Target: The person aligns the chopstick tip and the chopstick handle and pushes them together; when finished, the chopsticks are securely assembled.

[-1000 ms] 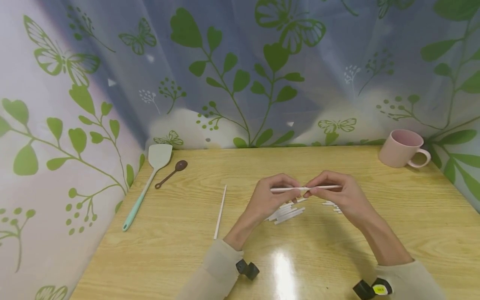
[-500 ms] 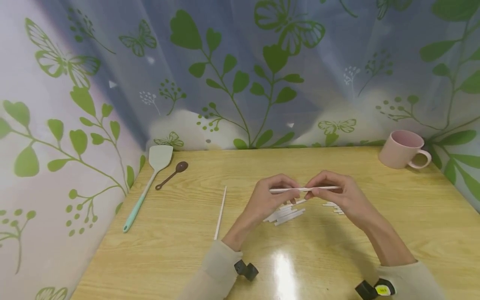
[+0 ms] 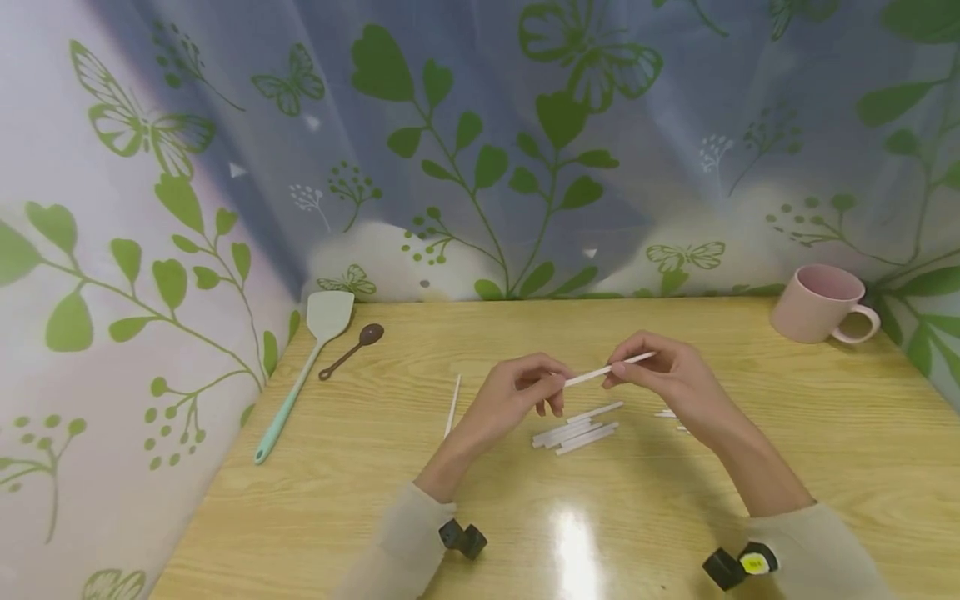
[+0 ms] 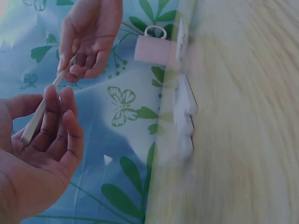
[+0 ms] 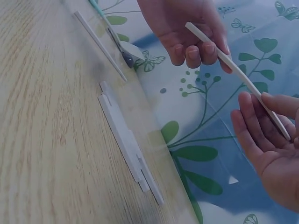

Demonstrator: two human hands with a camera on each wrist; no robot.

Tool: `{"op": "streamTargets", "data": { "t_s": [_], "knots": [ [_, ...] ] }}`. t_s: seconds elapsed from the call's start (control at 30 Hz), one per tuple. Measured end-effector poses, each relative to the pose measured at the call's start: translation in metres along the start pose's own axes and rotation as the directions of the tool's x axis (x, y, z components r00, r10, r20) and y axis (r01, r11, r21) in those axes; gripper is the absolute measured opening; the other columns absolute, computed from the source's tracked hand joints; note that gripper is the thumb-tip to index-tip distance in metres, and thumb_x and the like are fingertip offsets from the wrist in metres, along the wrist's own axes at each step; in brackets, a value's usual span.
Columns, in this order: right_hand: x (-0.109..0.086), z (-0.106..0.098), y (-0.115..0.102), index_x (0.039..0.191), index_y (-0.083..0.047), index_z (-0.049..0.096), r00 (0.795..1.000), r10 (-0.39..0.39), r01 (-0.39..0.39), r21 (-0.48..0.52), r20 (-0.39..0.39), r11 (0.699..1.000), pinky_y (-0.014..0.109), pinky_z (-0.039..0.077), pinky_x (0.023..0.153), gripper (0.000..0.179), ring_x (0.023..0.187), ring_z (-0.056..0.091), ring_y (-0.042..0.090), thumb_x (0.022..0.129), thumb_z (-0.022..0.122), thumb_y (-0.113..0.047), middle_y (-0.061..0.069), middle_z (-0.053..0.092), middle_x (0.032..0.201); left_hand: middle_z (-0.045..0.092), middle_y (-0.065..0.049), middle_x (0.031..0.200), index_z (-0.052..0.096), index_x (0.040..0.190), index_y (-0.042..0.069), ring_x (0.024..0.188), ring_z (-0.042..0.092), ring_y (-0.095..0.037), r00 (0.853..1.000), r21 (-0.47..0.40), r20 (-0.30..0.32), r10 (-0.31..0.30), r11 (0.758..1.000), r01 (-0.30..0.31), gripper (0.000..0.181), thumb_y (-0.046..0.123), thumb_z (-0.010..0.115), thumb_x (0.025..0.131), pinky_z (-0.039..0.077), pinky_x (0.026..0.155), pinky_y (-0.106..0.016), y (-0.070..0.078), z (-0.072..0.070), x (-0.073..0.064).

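Head view | right of frame centre: white stick (image 3: 587,376) finger-pinched by left hand (image 3: 512,395) and right hand (image 3: 677,375) | loose sticks (image 3: 587,438) below

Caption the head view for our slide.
Left hand and right hand hold one white stick above a wood-grain table.

left grip (image 3: 517,393): pinching | right grip (image 3: 678,379): pinching, near left, apart | forearms (image 3: 765,471): angled inward

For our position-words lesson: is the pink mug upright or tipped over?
Upright: in the head view, the pink mug stands on its base, open rim facing up.
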State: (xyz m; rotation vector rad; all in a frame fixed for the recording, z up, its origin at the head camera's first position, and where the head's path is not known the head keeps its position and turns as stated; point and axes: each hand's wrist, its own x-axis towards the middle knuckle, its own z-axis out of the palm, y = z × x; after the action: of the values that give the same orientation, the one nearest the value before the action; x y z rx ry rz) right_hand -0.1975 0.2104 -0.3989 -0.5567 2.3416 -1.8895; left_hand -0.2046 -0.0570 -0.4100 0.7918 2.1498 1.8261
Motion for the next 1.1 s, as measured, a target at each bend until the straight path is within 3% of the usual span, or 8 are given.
{"op": "streamTargets", "data": {
  "t_s": [0.17,0.3,0.4,0.57,0.7,0.87,1.1],
  "knots": [
    [0.013,0.005,0.004,0.118,0.004,0.062,1.000,-0.020,0.019,0.054,0.016,0.998,0.030,0.056,0.098,0.027,0.099,0.075,0.028,0.106,0.063,-0.021,0.012,0.075,0.104,0.072,-0.009,0.090,0.071,0.123,0.012,0.080,0.072,-0.022,0.999,0.029,0.004,-0.047,0.999,0.046,0.022,0.022,0.059,0.108,0.057,0.079,-0.058,-0.003,-0.010,-0.011],
    [0.023,0.012,0.007,0.121,0.001,0.062,0.998,-0.029,0.023,0.117,0.052,0.993,0.032,0.056,0.098,0.023,0.098,0.076,0.029,0.107,0.061,-0.016,0.011,0.077,0.107,0.074,-0.008,0.092,0.071,0.124,0.012,0.081,0.071,-0.023,0.996,0.061,0.006,-0.084,0.995,0.083,0.021,0.021,0.060,0.107,0.058,0.080,-0.055,-0.007,-0.018,-0.021],
    [0.030,0.018,0.010,0.124,-0.006,0.062,0.998,-0.019,0.010,0.158,0.054,0.987,0.033,0.057,0.097,0.020,0.096,0.076,0.028,0.106,0.062,-0.015,0.010,0.077,0.107,0.074,-0.007,0.092,0.070,0.123,0.012,0.082,0.071,-0.029,0.993,0.079,0.010,-0.117,0.990,0.116,0.021,0.019,0.060,0.107,0.057,0.075,-0.047,-0.010,-0.023,-0.029],
    [0.039,0.032,0.022,0.130,-0.006,0.056,0.999,0.020,-0.026,0.207,0.031,0.978,0.037,0.059,0.095,0.028,0.092,0.077,0.027,0.104,0.065,-0.013,0.010,0.078,0.103,0.076,-0.014,0.096,0.068,0.125,0.011,0.083,0.068,-0.040,0.987,0.136,0.038,-0.158,0.979,0.151,0.021,0.016,0.060,0.106,0.057,0.072,-0.042,-0.018,-0.028,-0.042],
    [0.045,0.047,0.031,0.133,-0.001,0.052,0.999,0.050,-0.054,0.224,0.021,0.973,0.047,0.060,0.093,0.033,0.087,0.077,0.026,0.103,0.065,-0.008,0.018,0.078,0.103,0.076,-0.014,0.097,0.068,0.127,0.010,0.081,0.072,-0.032,0.981,0.222,0.058,-0.183,0.961,0.167,0.023,0.014,0.061,0.105,0.059,0.070,-0.036,-0.026,-0.031,-0.054],
    [0.056,0.066,0.037,0.133,0.005,0.050,0.997,0.076,-0.076,0.237,0.011,0.968,0.052,0.060,0.091,0.034,0.084,0.077,0.024,0.102,0.063,-0.002,0.029,0.074,0.107,0.077,-0.009,0.094,0.066,0.129,0.007,0.078,0.072,-0.022,0.977,0.322,0.069,-0.200,0.932,0.168,0.027,0.014,0.063,0.103,0.054,0.063,-0.026,-0.032,-0.037,-0.071],
    [0.064,0.094,0.041,0.142,0.008,0.044,0.989,0.138,-0.144,0.239,0.044,0.960,0.054,0.058,0.094,0.043,0.090,0.077,0.031,0.103,0.062,-0.001,0.029,0.073,0.112,0.076,-0.006,0.088,0.064,0.131,0.005,0.072,0.070,-0.019,0.966,0.323,0.052,-0.255,0.919,0.225,0.029,0.015,0.063,0.104,0.056,0.060,-0.028,-0.033,-0.047,-0.090]
  ]
}}
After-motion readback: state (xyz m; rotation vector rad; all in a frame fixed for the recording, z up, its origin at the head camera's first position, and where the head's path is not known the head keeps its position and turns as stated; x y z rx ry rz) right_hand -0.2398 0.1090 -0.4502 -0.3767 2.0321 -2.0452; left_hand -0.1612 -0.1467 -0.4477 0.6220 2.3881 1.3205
